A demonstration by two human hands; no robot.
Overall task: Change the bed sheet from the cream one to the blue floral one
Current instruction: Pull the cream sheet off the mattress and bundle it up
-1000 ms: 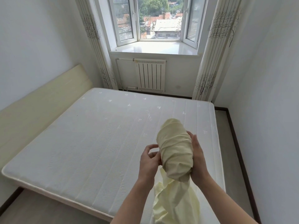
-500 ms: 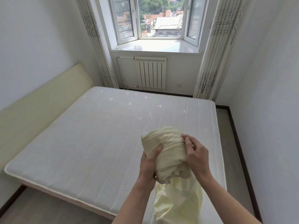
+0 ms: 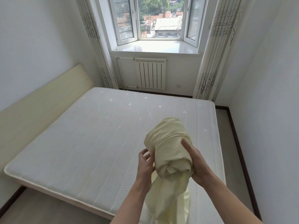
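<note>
The cream sheet (image 3: 168,143) is rolled into a thick bundle that I hold above the near right part of the bare white mattress (image 3: 90,138). A loose tail of the sheet hangs down below the roll. My right hand (image 3: 196,160) grips the roll from the right side, thumb on top. My left hand (image 3: 144,164) pinches a fold of the sheet on the roll's left side. No blue floral sheet is in view.
A cream headboard (image 3: 37,105) runs along the left wall. A white radiator (image 3: 151,74) and a bay window (image 3: 159,21) with patterned curtains stand beyond the bed. A narrow strip of floor (image 3: 233,151) lies between the mattress and the right wall.
The roll has been turned and wound further between my hands. My left hand shifted from the front of the bundle to its left side, and my right hand moved lower on the right.
</note>
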